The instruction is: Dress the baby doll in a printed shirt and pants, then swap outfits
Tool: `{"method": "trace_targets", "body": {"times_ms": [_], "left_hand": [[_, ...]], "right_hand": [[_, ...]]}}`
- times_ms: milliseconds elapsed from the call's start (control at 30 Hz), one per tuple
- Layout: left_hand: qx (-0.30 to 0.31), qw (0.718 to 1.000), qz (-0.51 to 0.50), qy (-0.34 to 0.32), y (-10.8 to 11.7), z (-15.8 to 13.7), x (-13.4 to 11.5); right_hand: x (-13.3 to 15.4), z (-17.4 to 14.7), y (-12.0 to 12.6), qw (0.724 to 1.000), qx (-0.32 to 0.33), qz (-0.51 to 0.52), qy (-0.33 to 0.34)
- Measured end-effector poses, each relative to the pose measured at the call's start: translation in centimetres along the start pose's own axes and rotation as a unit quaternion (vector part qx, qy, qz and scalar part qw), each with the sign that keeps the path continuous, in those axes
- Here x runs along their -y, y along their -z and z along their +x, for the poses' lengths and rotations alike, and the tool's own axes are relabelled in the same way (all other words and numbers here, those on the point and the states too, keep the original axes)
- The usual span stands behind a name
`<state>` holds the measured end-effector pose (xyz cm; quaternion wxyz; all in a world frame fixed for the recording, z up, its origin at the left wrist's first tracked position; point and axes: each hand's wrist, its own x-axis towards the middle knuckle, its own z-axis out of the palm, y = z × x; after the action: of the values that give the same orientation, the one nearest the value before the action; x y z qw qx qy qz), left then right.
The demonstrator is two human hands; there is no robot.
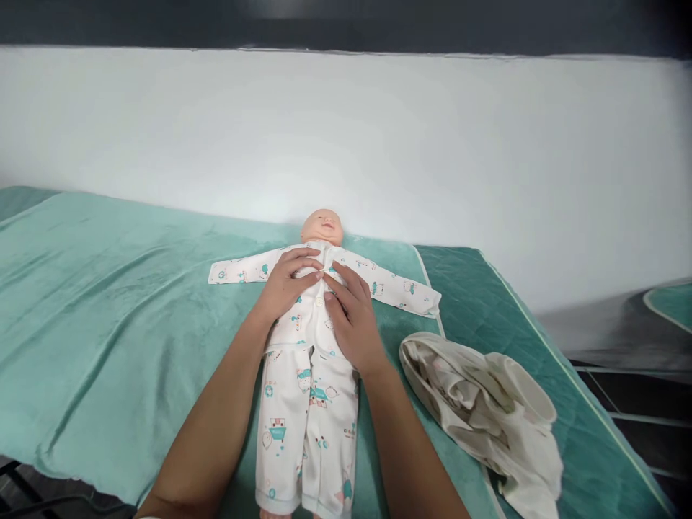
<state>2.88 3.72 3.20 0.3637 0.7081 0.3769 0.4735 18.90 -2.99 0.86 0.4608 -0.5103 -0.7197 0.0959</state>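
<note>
A baby doll lies on its back in a white printed baby shirt and matching trousers. Both sleeves stretch out to the sides. At the chest, my left hand has its thumb and fingers closed on the shirt's front edge. Opposite it, my right hand grips the other side of the front opening, fingertips almost meeting those of the left. A pale button shows just below the fingertips. What exactly lies between the fingertips is partly hidden.
A crumpled cream cloth lies to the right of the doll. Underneath is a light green blanket over a darker green quilted cover. A white wall rises behind the doll's head. Metal bars show at the right.
</note>
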Motion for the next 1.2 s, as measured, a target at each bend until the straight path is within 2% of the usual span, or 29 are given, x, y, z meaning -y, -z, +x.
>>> {"method": "trace_targets", "body": {"times_ms": [300,533,833,1200], "left_hand": [[0.002,1.0,0.014,-0.017,0.0,0.0,0.0],[-0.002,0.999,0.028,-0.026,-0.2,-0.2,-0.2],[0.017,0.999,0.034,-0.022,0.1,-1.3,-0.8],[0.013,0.999,0.041,-0.018,0.2,-2.3,-1.2]], "right_hand": [[0.4,0.0,0.0,1.0,0.008,0.024,-0.006],[0.1,-0.3,-0.2,0.996,-0.028,0.075,-0.039],[0.1,-0.3,-0.2,0.992,-0.039,0.105,-0.057],[0.2,-0.4,0.2,0.977,-0.081,0.171,-0.095]]}}
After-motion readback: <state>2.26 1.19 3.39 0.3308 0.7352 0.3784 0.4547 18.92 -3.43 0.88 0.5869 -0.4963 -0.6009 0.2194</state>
